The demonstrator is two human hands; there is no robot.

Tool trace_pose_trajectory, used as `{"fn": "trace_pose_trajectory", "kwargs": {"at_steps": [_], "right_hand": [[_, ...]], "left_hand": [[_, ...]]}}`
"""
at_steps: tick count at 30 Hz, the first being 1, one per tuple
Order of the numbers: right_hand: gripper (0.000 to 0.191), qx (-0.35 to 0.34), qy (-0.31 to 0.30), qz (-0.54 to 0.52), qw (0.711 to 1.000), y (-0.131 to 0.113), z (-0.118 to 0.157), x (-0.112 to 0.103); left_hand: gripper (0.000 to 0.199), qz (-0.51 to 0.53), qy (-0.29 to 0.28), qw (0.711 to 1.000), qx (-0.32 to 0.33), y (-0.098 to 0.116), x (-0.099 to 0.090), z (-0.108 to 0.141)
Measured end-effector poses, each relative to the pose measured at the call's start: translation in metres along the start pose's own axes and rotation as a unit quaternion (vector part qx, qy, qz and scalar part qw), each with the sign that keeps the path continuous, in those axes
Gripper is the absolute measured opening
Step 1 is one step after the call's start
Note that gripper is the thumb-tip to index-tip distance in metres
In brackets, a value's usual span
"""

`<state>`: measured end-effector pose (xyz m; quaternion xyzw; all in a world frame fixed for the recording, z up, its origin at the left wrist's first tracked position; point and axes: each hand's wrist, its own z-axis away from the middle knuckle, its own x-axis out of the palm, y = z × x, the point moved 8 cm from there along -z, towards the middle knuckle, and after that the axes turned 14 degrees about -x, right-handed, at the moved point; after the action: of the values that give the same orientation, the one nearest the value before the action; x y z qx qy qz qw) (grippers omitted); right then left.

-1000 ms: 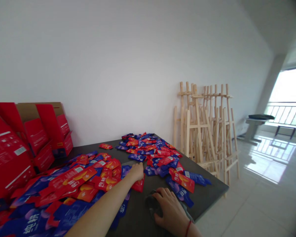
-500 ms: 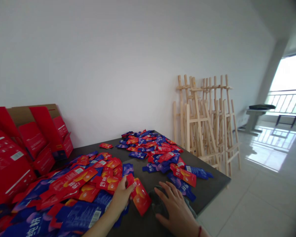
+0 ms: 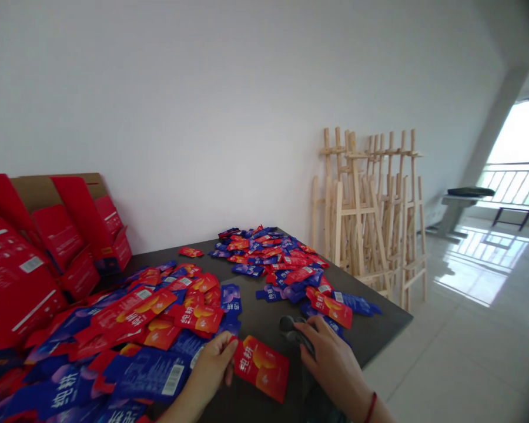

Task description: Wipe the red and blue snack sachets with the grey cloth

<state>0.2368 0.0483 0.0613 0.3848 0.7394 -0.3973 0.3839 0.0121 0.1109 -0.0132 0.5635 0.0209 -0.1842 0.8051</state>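
Note:
My left hand [image 3: 212, 365] pinches the narrow end of a red pouch [image 3: 264, 367] printed with orange fruit and white characters. The pouch is held over the dark table, its printed face up. Just right of it, my right hand [image 3: 330, 358] is closed around a dark grey tool with a round head [image 3: 288, 324]; its exact kind I cannot make out. Beneath that wrist lies something dark and greyish [image 3: 320, 405], mostly hidden. Left of my left hand spreads a heap of red and blue pouches [image 3: 141, 338], overlapping one another.
A second pile of red and blue pouches [image 3: 271, 255] covers the far right part of the dark table [image 3: 370, 341]. Red cardboard boxes [image 3: 20, 264] stand open at the left. Wooden easels [image 3: 365, 217] lean together beyond the table's right edge, by the white wall.
My left hand has turned the red pouch to lie more sideways. My right hand, spread over the dark greyish thing before, is now closed around the dark tool.

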Motion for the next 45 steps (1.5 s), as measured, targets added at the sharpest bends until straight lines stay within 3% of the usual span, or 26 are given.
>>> {"fn": "trace_pose_trajectory", "kwargs": {"at_steps": [5,8,11,15,21,28,31,34,37,40,45], "right_hand": [[0.052,-0.067,-0.003,0.042,0.997,-0.041,-0.014,0.002],[0.043,-0.140,-0.064,0.038,0.987,-0.067,-0.023,0.022],[0.032,-0.193,-0.128,0.040,0.972,-0.078,-0.024,0.045],[0.037,-0.159,-0.138,0.054,0.976,-0.066,-0.017,0.057],[0.051,-0.056,-0.110,0.092,0.988,-0.038,-0.005,0.051],[0.036,0.023,-0.122,0.142,0.982,0.008,-0.014,0.025],[0.035,-0.018,-0.109,0.092,0.990,-0.009,-0.023,0.021],[0.038,-0.099,-0.117,0.019,0.988,-0.049,-0.025,0.035],[0.039,-0.127,-0.130,0.007,0.983,-0.070,-0.024,0.052],[0.039,-0.099,-0.111,0.030,0.988,-0.059,-0.028,0.053],[0.031,-0.033,-0.123,0.094,0.987,-0.010,-0.035,0.039]], "left_hand": [[0.044,0.045,-0.029,0.998,-0.022,-0.007,0.027,0.002],[0.038,0.030,-0.032,0.999,-0.018,-0.010,0.030,0.003],[0.029,0.007,-0.030,1.000,0.002,-0.011,0.026,0.003],[0.020,-0.035,-0.026,0.999,0.018,-0.010,0.025,0.006],[0.012,-0.080,-0.004,0.997,0.005,-0.012,0.026,0.010],[0.026,-0.107,0.018,0.994,0.008,-0.005,0.022,0.019],[0.030,-0.115,0.020,0.993,0.027,0.000,0.022,0.022],[0.030,-0.114,0.016,0.993,0.036,-0.001,0.023,0.022],[0.030,-0.112,0.007,0.994,0.009,-0.009,0.024,0.018],[0.028,-0.115,-0.012,0.993,-0.018,-0.014,0.027,0.015],[0.025,-0.099,-0.038,0.994,-0.029,-0.012,0.030,0.013]]}}
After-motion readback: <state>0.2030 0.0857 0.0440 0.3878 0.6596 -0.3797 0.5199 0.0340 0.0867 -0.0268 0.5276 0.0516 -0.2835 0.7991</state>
